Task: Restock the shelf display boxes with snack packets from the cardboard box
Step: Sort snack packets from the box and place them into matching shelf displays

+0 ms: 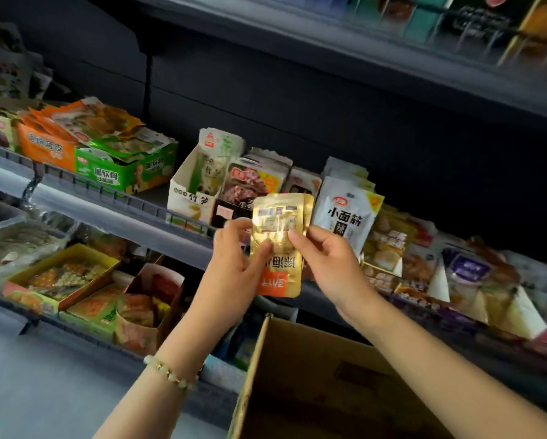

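Note:
Two gold snack packets (280, 236) with an orange lower panel are held upside down in front of the middle shelf. My left hand (237, 264) pinches their left side, thumb on the front. My right hand (324, 264) pinches the right edge. Below my arms stands the open cardboard box (297, 375); its inside is mostly hidden. Behind the packets sit a white display box (191, 188) of bamboo-shoot packets, a dark display box (234, 210) of meat snacks, and white packets (346, 213) with black lettering.
Green (123, 172) and orange (44, 147) display boxes stand at the left of the middle shelf. More packets (456, 274) fill its right end. The lower shelf holds a yellow tray (59, 277) and an orange box (151, 305). An upper shelf (360, 52) overhangs.

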`<state>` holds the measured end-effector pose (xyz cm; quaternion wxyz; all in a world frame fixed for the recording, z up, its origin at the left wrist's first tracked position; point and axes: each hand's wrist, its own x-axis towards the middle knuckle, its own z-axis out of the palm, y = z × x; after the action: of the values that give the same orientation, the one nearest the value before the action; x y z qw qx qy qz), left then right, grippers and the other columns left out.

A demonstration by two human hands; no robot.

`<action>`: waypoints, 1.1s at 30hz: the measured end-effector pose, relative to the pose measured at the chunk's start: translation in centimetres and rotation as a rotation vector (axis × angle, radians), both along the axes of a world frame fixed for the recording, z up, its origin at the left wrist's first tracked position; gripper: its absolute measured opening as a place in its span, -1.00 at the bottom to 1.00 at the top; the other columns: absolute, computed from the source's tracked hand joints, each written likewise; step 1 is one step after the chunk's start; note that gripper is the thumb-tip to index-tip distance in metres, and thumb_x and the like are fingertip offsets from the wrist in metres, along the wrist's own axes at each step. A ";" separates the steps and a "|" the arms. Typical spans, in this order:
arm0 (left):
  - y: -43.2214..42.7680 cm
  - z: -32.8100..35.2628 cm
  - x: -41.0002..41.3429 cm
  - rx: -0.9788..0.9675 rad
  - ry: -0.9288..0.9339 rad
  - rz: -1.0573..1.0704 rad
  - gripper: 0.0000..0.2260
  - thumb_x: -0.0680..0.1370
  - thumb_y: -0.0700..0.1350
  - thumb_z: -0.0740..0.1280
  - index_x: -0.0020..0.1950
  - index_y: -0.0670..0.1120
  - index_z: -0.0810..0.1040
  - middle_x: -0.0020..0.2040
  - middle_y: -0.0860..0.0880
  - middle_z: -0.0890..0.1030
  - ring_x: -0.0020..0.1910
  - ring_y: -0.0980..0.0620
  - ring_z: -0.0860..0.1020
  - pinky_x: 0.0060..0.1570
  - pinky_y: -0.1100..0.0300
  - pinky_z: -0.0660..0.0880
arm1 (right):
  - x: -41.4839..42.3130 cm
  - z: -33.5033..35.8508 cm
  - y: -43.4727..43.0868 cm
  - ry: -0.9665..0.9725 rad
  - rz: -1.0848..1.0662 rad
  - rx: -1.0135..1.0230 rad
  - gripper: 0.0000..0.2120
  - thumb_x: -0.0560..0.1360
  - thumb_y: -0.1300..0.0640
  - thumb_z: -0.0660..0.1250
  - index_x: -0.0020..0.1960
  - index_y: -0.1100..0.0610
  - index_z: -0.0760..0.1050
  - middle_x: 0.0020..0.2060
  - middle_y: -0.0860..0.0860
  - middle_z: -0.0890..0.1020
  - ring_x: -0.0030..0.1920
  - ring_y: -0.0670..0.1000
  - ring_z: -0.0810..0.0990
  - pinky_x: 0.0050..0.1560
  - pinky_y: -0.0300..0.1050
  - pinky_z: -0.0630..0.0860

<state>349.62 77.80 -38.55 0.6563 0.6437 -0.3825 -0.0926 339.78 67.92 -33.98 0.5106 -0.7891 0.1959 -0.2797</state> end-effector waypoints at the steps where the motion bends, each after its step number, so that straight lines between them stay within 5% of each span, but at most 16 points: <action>1: -0.3 -0.2 -0.8 0.044 -0.029 -0.011 -0.82 0.62 0.01 0.19 0.20 0.03 0.37 0.14 0.02 0.50 -0.04 0.13 0.59 -0.01 0.10 0.59 | -1.1 -0.3 0.0 -0.016 -0.010 -0.006 -0.85 0.60 0.08 0.23 0.01 -0.03 0.58 -0.08 -0.04 0.71 -0.04 -0.09 0.68 0.08 -0.08 0.61; 4: -1.6 -0.2 -3.6 0.074 0.178 -0.292 -0.48 0.53 0.34 0.11 0.20 -0.01 0.57 0.13 -0.04 0.64 0.11 0.05 0.60 0.22 -0.06 0.48 | -4.2 -1.1 0.6 -0.043 0.050 0.145 -0.77 0.62 0.06 0.11 0.03 -0.03 0.55 -0.23 -0.03 0.68 -0.28 -0.11 0.65 -0.24 -0.20 0.63; 6: -2.1 -0.3 -5.4 0.068 0.410 -0.456 -0.34 0.36 0.53 0.16 0.18 0.09 0.62 0.16 -0.05 0.65 0.19 -0.03 0.59 0.28 -0.14 0.43 | -6.2 -1.8 0.5 -0.028 0.059 0.212 -0.72 0.62 0.01 0.06 0.13 -0.01 0.52 -0.12 -0.01 0.65 -0.27 -0.11 0.61 -0.25 -0.21 0.61; 11: -2.4 -2.0 -8.9 0.033 0.562 -0.361 -0.75 0.56 0.08 0.26 0.04 -0.03 0.64 -0.02 -0.09 0.71 0.02 -0.09 0.67 0.21 -0.11 0.50 | -10.9 -3.5 -0.3 0.023 0.031 0.130 -0.77 0.61 0.13 0.16 0.18 0.00 0.54 0.01 0.01 0.60 -0.16 -0.19 0.60 -0.18 -0.25 0.57; 14: -2.6 -2.3 -10.6 0.004 0.648 -0.402 -0.75 0.62 0.01 0.20 0.14 -0.05 0.60 0.03 -0.05 0.70 0.05 -0.02 0.66 0.20 0.01 0.50 | -12.8 -5.1 -1.1 0.019 -0.215 0.082 -0.81 0.52 0.05 0.33 0.13 -0.05 0.48 0.00 0.05 0.59 -0.09 -0.12 0.63 -0.22 -0.27 0.54; 20: -2.5 -3.9 -13.0 0.092 0.522 -0.554 -0.69 0.60 0.01 0.18 0.27 0.00 0.56 0.13 -0.02 0.67 0.13 0.01 0.63 0.17 0.06 0.52 | -15.8 -8.2 -1.4 0.116 -0.123 0.517 -0.51 0.30 -0.19 0.39 0.13 0.05 0.56 -0.03 -0.01 0.70 0.04 -0.02 0.66 0.13 -0.08 0.52; 23: -2.6 -4.2 -13.1 0.145 0.460 -0.477 -0.78 0.51 -0.05 0.33 0.14 -0.03 0.59 -0.01 0.00 0.71 -0.01 0.04 0.68 0.04 0.09 0.59 | -16.7 -8.9 -1.9 0.032 -0.172 0.478 -0.50 0.29 -0.16 0.40 0.15 0.06 0.52 -0.01 -0.01 0.70 0.03 -0.04 0.66 0.07 -0.11 0.56; 27: -2.5 -4.8 -13.5 0.323 0.151 -0.514 -0.83 0.42 -0.14 0.47 -0.01 -0.07 0.61 -0.12 0.06 0.72 -0.12 0.12 0.69 -0.07 0.25 0.60 | -17.6 -9.0 -2.4 0.031 -0.164 0.395 -0.57 0.32 -0.13 0.40 0.15 -0.01 0.53 0.00 -0.06 0.68 0.00 -0.13 0.65 -0.10 -0.30 0.53; 33: -3.1 -5.4 -13.5 0.380 0.311 -0.513 -0.76 0.62 -0.01 0.15 0.00 -0.04 0.60 -0.22 0.03 0.71 -0.21 0.13 0.67 -0.24 0.36 0.54 | -18.8 -9.4 -4.0 0.039 -0.299 0.316 -0.88 0.45 0.02 0.41 -0.11 0.06 0.62 -0.25 -0.06 0.71 -0.20 -0.11 0.66 -0.20 -0.32 0.48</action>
<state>336.09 74.72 -43.93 0.5305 0.6154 -0.4034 -0.4209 320.94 63.89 -43.37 0.5770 -0.6666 0.3620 -0.3027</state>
